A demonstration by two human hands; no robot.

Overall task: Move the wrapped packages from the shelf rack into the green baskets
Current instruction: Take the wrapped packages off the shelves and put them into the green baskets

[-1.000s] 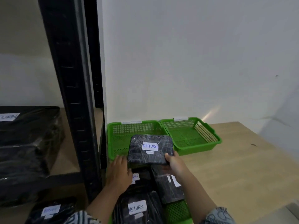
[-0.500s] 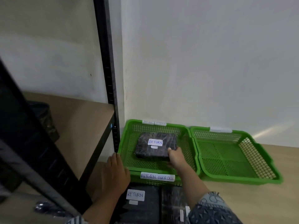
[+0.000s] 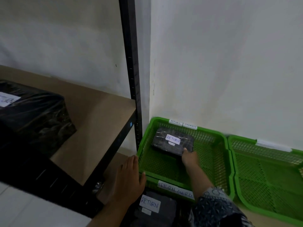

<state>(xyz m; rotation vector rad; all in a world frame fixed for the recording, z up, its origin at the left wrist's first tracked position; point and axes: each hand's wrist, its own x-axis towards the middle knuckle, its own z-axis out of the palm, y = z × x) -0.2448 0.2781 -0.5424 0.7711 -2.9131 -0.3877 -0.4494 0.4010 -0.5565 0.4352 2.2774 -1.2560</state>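
The package [image 3: 173,142], carried a second earlier, now lay in the left basket [image 3: 211,163] (one delivery done); right hand [image 3: 189,157] gripped its corner, left hand [image 3: 129,176] rested open, empty.

The left green basket [image 3: 218,161] is open from above; one wrapped package [image 3: 172,144] fills its far-left corner, leaving bare mesh nearer and to the right. The right basket [image 3: 262,174] is unobstructed. The black rack upright [image 3: 132,79] stands just beside the left basket's wall.

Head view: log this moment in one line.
right hand on RETURN package | package in left green basket | left hand at basket corner | right basket empty
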